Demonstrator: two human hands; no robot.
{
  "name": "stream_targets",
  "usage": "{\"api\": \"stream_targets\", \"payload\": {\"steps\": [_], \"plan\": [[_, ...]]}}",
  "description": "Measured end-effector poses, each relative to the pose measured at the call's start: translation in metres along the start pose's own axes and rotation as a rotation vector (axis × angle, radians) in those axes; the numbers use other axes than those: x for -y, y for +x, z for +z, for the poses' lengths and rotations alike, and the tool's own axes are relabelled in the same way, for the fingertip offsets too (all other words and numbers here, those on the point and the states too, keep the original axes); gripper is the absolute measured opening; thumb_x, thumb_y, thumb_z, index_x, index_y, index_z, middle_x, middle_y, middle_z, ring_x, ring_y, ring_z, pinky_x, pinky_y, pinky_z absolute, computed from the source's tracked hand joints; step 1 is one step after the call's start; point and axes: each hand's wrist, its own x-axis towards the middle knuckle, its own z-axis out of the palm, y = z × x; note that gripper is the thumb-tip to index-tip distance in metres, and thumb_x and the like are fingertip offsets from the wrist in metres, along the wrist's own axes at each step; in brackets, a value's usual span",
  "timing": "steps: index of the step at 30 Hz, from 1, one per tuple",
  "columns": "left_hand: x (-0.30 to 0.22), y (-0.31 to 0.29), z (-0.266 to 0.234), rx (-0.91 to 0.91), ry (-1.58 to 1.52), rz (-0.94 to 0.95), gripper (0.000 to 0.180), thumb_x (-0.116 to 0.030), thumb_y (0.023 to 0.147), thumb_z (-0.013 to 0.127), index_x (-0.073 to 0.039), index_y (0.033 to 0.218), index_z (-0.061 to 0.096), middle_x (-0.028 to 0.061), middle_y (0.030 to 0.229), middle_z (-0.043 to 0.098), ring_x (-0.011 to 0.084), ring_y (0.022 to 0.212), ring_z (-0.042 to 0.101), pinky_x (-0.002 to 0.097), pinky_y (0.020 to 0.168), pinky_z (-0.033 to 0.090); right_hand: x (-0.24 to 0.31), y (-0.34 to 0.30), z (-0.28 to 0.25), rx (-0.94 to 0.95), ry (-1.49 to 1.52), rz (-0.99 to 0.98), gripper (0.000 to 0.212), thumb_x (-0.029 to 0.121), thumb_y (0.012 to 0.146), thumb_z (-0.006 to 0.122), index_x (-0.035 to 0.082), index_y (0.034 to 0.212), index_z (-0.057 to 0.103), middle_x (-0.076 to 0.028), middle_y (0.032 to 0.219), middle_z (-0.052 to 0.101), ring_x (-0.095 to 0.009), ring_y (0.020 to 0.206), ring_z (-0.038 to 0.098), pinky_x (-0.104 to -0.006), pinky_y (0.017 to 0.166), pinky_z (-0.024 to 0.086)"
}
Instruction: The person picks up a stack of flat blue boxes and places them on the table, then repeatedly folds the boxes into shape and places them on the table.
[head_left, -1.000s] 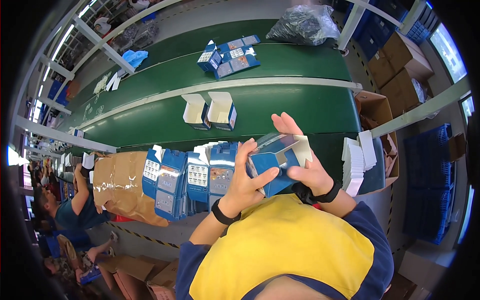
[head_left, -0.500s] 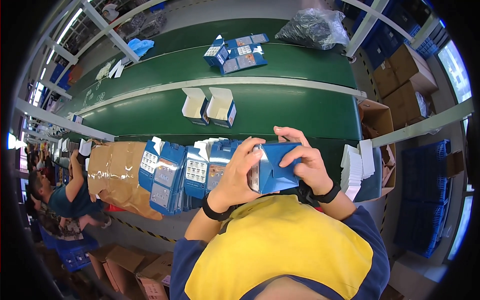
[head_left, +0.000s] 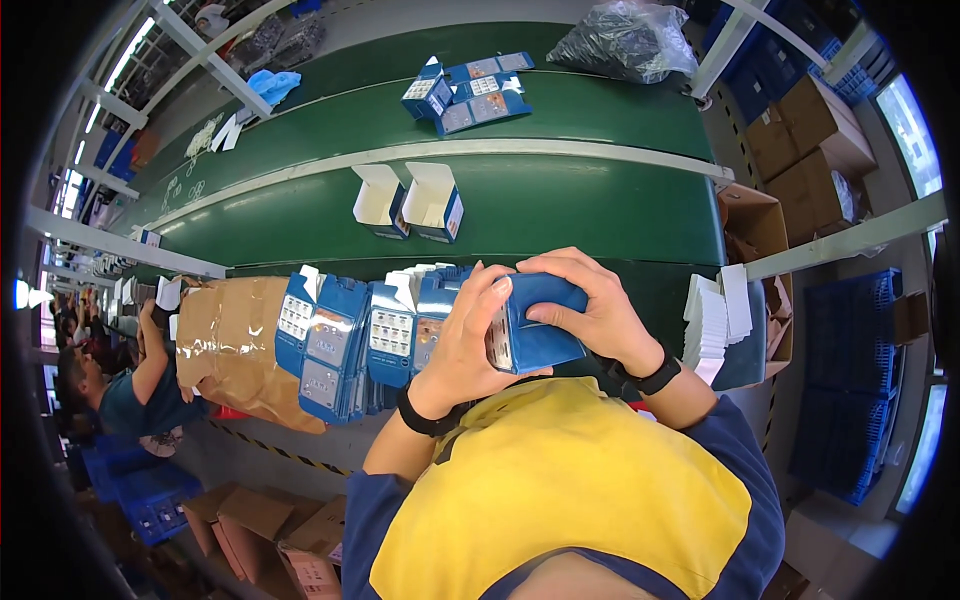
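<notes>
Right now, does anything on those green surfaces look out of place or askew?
Slightly: on the far green surface, the blue cartons sit loosely at odd angles, some opened flat, while the two open boxes on the nearer surface stand neatly side by side. No clear damage shows.

bench (head_left: 580, 205): smooth green, faint gloss | blue box (head_left: 545, 347): smooth card, slight sheen | flat cartons (head_left: 334, 335), near edge: glossy card | brown wrap (head_left: 240, 365): creased paper, shiny patches | bag (head_left: 625, 45), far right corner: crinkled glossy plastic | shirt (head_left: 560, 485): matt cloth
</notes>
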Motion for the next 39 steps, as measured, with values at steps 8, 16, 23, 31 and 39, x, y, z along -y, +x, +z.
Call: {"api": "stream_targets", "payload": {"steps": [8,16,23,31,39], "plan": [[-0.008,0.005,0.021,-0.143,0.144,-0.085,0.112,-0.039,0.056,0.085,-0.006,0.14,0.018,0.0235,0.129,0.037,0.0415,0.12,0.039,0.0575,0.105,0.019,-0.008,-0.004,0.037,-0.339,1.018,0.09,0.062,0.052,0.09,0.045,0.008,0.134,0.042,-0.01,0.14,0.033,-0.019,0.121,0.042,-0.033,0.1,0.033],[0.023,0.001,0.007,-0.056,-0.128,0.005,0.101,-0.031,0.063,0.08,-0.009,0.141,0.02,0.0216,0.135,0.035,0.0399,0.13,0.028,0.0589,0.106,0.015,-0.036,0.002,0.003,-0.105,0.836,0.303,0.077,0.061,0.09,0.032,0.007,0.143,0.018,-0.014,0.146,0.022,-0.022,0.136,0.02,-0.0386,0.108,0.022],[0.051,-0.029,-0.063,0.165,0.648,-0.173,0.086,-0.009,0.068,0.073,-0.01,0.14,0.025,0.0187,0.137,0.034,0.0389,0.126,0.035,0.0537,0.1,0.031,-0.088,0.055,0.003,0.162,0.836,0.526,0.08,0.032,0.079,0.067,0.004,0.14,0.023,-0.01,0.141,0.033,-0.022,0.131,0.032,-0.0394,0.1,0.037],[0.066,-0.13,-0.089,0.152,0.757,-1.205,0.099,-0.025,0.059,0.083,-0.007,0.139,0.027,0.0221,0.116,0.046,0.0382,0.1,0.051,0.0453,0.087,0.041,-0.274,0.141,0.112,-0.102,-0.12,0.218,0.109,0.011,0.066,0.075,0.004,0.143,-0.002,-0.017,0.141,0.03,-0.026,0.133,0.028,-0.0388,0.101,0.036],[0.058,-0.123,-0.079,-0.037,0.863,-1.013,0.087,-0.021,0.066,0.08,-0.006,0.136,0.03,0.0162,0.102,0.048,0.03,0.092,0.051,0.039,0.084,0.042,-0.145,0.043,0.135,-0.127,0.775,0.996,0.065,0.027,0.086,0.061,0.002,0.137,0.029,-0.015,0.13,0.047,-0.022,0.122,0.043,-0.036,0.099,0.036]]}}
